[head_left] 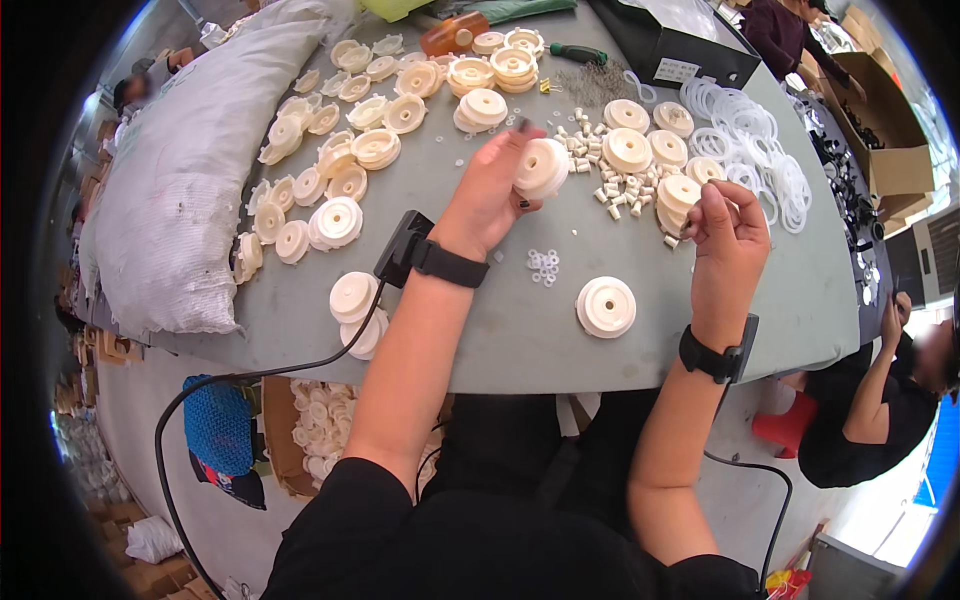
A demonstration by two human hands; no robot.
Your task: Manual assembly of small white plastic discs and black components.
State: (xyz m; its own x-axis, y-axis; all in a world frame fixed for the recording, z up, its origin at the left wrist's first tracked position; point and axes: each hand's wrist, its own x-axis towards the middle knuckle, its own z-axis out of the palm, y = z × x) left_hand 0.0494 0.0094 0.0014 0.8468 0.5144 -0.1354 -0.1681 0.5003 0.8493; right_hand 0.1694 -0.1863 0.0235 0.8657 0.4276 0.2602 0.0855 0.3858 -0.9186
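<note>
My left hand (492, 190) is closed round a cream plastic pulley wheel (541, 168), held up over the table with its flat face and centre hole showing. My right hand (730, 225) has thumb and fingers pinched together beside a stack of similar wheels (678, 195). Whatever the pinch holds, if anything, is hidden. Between the hands lies a scatter of small cream bushings (622, 185). Closer to me are a few small white rings (543, 266) and a single wheel assembly (606, 307). Two more wheels (354, 297) overlap near my left forearm.
Many cream wheel parts (350, 150) spread over the left of the grey table (520, 350). A large white woven sack (190, 170) bulges there. Clear plastic rings (745, 140) pile at right. A green-handled screwdriver (578, 54) lies far back. Cables trail from both wrist straps.
</note>
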